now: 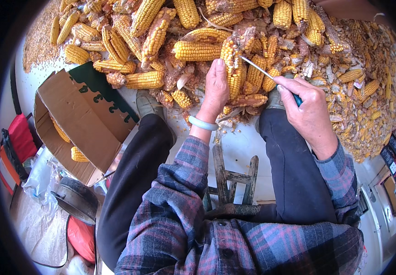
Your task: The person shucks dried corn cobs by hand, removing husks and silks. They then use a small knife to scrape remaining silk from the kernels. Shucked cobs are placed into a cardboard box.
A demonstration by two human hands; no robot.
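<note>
My left hand (pixel 217 86) grips an ear of dried yellow corn (pixel 232 70), thumb along its side, in front of the heap. Some kernels are gone from the upper part of that ear, where pale patches show. In my right hand (pixel 306 103) is a screwdriver-like tool (pixel 258 66) with a thin metal shaft and a teal handle, mostly hidden by the fingers. Its tip meets or nearly meets the ear near the top; exact contact is hard to tell. A whole ear (pixel 197 51) lies just left of the held one.
A heap of corn ears (pixel 143 79) spreads ahead of my shoes. Loose kernels and cob bits (pixel 362 117) pile up at right, more kernels (pixel 41 44) at far left. An open cardboard box (pixel 81 120) holds a few ears. A wooden stool (pixel 237 177) stands between my legs, a metal pot (pixel 77 199) at lower left.
</note>
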